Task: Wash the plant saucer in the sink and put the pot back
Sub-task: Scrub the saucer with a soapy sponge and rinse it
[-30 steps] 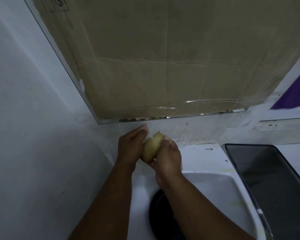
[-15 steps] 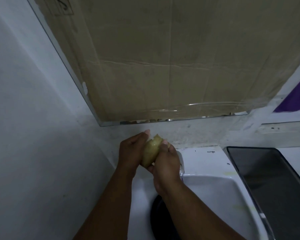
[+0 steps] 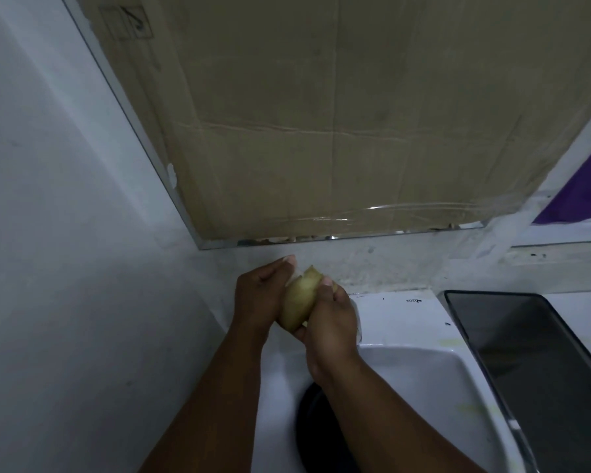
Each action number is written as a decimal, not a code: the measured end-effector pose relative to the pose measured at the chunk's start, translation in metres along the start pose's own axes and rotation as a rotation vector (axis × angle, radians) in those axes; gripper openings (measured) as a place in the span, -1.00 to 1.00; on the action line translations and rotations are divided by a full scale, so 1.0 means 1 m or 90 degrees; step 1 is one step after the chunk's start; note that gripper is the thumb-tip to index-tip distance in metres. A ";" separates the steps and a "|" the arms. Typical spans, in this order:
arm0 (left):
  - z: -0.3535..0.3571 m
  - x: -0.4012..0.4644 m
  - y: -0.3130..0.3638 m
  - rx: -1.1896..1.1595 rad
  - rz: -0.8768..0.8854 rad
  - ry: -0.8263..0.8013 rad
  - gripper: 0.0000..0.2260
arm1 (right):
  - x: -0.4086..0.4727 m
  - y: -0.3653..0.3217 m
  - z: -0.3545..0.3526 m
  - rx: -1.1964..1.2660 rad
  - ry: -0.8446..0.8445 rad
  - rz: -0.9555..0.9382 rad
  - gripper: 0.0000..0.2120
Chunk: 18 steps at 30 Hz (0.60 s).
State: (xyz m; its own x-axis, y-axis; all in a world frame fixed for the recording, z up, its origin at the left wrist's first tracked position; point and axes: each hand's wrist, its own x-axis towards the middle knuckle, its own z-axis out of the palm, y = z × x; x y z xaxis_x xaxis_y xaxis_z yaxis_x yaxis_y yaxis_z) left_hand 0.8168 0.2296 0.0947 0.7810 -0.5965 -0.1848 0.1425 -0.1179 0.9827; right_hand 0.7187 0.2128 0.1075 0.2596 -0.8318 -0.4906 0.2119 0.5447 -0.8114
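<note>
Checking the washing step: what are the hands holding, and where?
Both hands, left and right, grip a yellowish sponge-like lump by its opposite sides.

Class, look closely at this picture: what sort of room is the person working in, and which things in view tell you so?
Most likely a bathroom or washroom. A white sink sits against the wall, a mirror hangs above it, mostly covered with cardboard, and both hands hold a yellowish sponge over the basin.
</note>
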 end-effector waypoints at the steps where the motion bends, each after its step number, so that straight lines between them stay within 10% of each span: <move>1: 0.000 0.000 0.000 0.010 0.008 0.003 -0.85 | -0.001 -0.001 -0.001 -0.006 0.000 -0.002 -0.74; 18: -0.009 -0.042 -0.013 0.210 0.146 0.034 -0.33 | -0.015 -0.019 -0.025 0.009 -0.060 0.028 -0.73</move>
State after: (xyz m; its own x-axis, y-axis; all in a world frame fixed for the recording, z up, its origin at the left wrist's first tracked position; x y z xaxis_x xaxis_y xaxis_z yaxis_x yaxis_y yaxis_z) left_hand 0.7883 0.2634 0.0898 0.8019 -0.5956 0.0480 -0.2351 -0.2406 0.9417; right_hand 0.6867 0.2124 0.1227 0.3566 -0.7933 -0.4934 0.2111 0.5829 -0.7847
